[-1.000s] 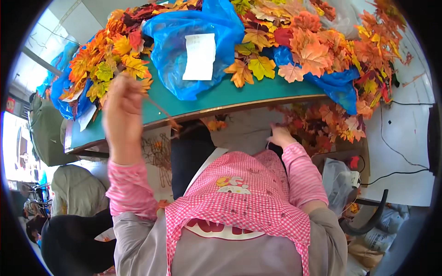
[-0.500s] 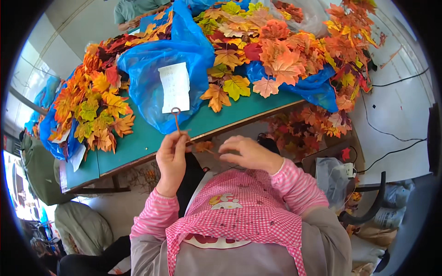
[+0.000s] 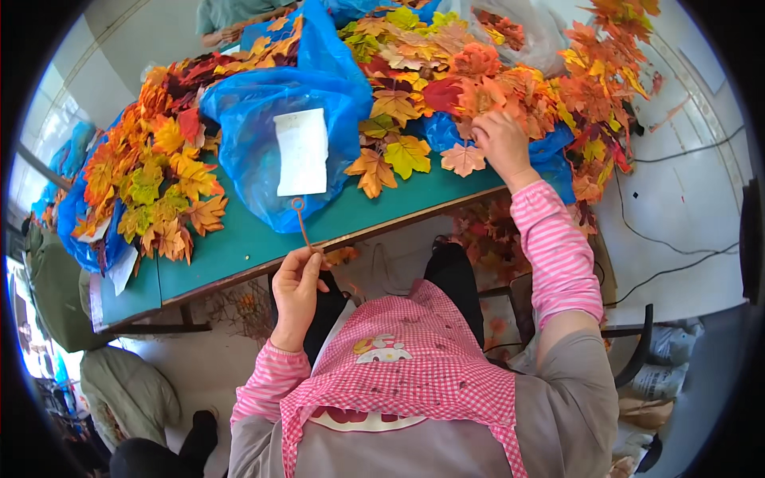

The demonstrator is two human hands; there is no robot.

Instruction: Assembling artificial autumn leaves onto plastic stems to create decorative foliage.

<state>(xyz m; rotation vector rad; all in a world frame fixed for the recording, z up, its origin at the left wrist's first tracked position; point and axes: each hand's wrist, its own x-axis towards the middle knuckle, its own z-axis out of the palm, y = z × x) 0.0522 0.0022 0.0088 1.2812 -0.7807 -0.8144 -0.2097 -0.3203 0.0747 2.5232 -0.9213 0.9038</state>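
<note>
- L hand raised at near table edge, thumb up against bent fingers, pinching brown looped stem; loop end points far, just near side of paper slip.
- R arm stretched far & right; R hand palm down, fingers curled at orange maple leaves on green table; can't tell if gripping.
- Slip lies on blue plastic bag, left of ctr; no legible writing.
- Shirt print partly hidden by pink gingham apron.
</note>
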